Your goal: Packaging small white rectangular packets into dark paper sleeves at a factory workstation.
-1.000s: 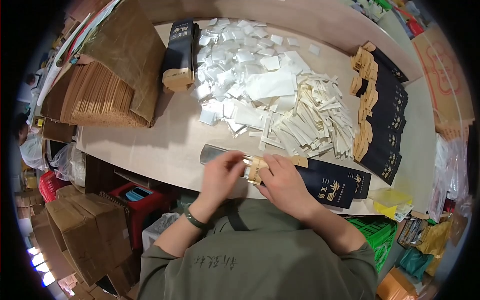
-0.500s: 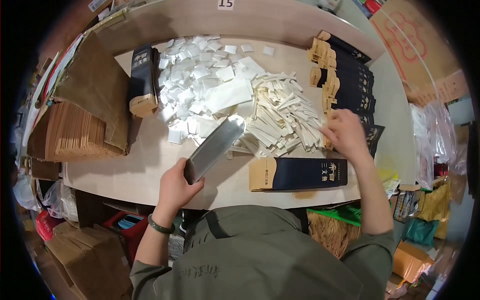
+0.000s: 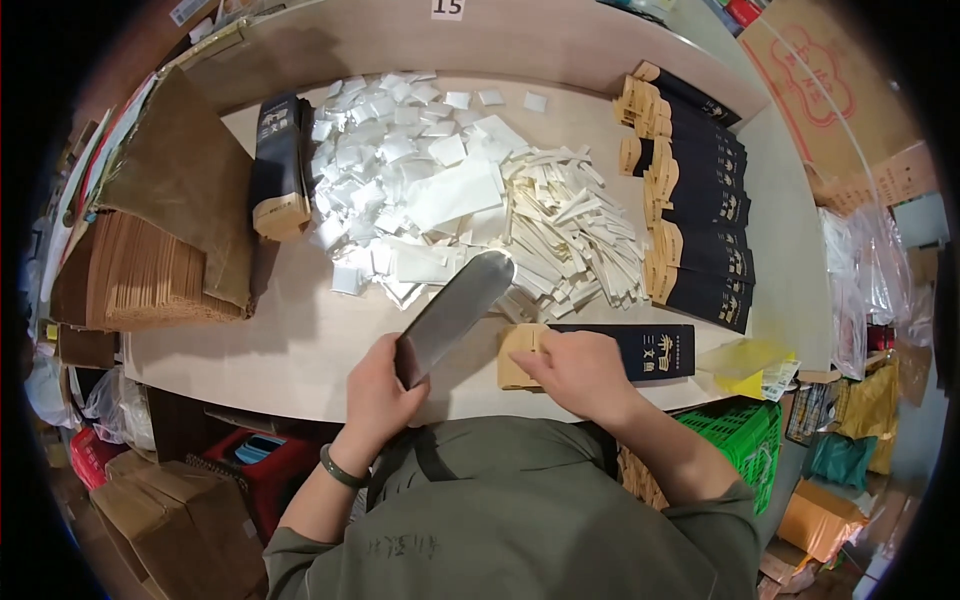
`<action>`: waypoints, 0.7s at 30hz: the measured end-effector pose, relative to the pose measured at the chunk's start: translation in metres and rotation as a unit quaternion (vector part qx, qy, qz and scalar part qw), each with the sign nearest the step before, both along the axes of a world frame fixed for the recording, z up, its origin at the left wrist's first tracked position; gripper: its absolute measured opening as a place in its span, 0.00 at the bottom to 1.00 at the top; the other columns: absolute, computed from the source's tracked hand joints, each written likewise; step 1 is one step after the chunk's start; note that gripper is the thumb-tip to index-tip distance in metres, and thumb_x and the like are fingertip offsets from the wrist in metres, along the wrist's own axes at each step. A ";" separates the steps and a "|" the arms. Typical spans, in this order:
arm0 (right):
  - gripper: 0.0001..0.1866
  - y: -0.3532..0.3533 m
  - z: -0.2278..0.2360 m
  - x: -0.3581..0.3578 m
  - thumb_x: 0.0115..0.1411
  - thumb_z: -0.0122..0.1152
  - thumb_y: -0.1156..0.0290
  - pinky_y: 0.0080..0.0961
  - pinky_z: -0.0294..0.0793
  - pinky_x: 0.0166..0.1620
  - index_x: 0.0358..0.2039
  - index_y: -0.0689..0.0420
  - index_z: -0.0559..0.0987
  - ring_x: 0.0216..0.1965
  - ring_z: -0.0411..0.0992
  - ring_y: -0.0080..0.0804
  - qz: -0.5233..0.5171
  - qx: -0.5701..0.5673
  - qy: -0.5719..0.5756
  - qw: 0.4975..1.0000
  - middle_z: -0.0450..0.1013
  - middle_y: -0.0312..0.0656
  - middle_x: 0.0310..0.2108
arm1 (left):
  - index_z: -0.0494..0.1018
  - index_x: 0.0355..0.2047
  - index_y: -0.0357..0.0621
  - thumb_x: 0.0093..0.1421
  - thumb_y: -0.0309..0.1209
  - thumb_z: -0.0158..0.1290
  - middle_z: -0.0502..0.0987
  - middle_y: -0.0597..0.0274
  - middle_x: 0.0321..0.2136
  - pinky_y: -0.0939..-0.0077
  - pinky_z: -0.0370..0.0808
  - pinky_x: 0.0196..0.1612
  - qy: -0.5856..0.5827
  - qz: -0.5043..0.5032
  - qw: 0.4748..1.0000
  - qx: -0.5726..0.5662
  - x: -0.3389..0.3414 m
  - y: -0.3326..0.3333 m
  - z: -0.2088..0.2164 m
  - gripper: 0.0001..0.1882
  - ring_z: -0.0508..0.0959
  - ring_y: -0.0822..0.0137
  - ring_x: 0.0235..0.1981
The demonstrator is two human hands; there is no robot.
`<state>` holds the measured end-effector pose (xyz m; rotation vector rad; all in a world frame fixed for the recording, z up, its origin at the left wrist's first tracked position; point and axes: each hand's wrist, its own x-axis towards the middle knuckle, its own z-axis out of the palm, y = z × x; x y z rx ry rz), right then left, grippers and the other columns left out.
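Carton (image 3: pixel 185 130): creased brown cardboard, set at 9 o'clock on table (image 3: pixel 290 345).
Packets (image 3: pixel 365 150): shiny, square, heaped at 11.
Left hand (image 3: pixel 385 392): closed round near end of trough (image 3: pixel 455 315).
Trough: smooth, metal-looking, round-tipped, pointed to 1.
Strips (image 3: pixel 575 235): slim, off-white, piled at 3.
Right hand (image 3: pixel 585 370): fingers curled over sleeve stack (image 3: pixel 660 352); pinch can't be told.
Sleeve stack: flat, navy/tan, laid at 4; gold characters printed.

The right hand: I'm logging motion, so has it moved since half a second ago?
Yes. The right hand has moved left and toward the near edge of the table, away from the row of dark packets.
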<state>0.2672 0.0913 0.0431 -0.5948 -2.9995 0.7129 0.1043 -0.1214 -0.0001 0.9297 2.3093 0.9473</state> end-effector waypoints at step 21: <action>0.11 0.008 -0.063 -0.171 0.57 0.61 0.62 0.44 0.73 0.40 0.31 0.58 0.78 0.39 0.74 0.51 0.067 -0.033 0.089 0.993 0.75 0.49 0.33 | 0.74 0.46 0.41 0.48 0.28 0.65 0.76 0.51 0.43 0.62 0.73 0.48 0.276 -0.006 0.960 0.049 -0.121 0.000 -0.020 0.23 0.75 0.49 0.46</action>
